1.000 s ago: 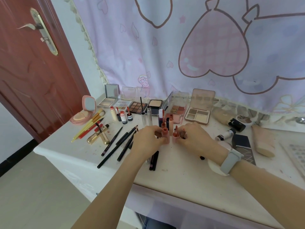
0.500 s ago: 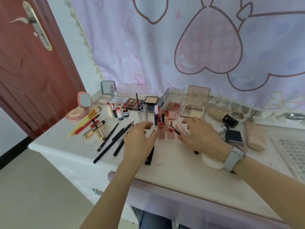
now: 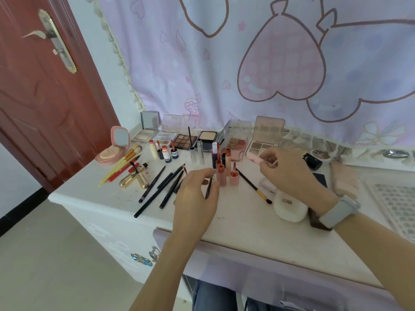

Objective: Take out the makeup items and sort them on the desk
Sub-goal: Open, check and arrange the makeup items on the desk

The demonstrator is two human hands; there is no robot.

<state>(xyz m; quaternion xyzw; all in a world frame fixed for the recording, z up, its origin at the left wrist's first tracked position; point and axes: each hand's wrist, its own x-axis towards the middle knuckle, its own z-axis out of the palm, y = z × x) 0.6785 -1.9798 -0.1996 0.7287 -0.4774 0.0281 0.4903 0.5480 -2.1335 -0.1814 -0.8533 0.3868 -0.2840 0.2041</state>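
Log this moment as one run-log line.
phase: sorting lip items | right hand: pinching pink tube | left hand: open beside upright pink bottles | desk: palettes along back

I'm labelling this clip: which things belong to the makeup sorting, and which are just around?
Job: pink tube pinched in the right hand; left hand; lip glosses; pencils; palettes; desk.
Around: door; curtain; watch.
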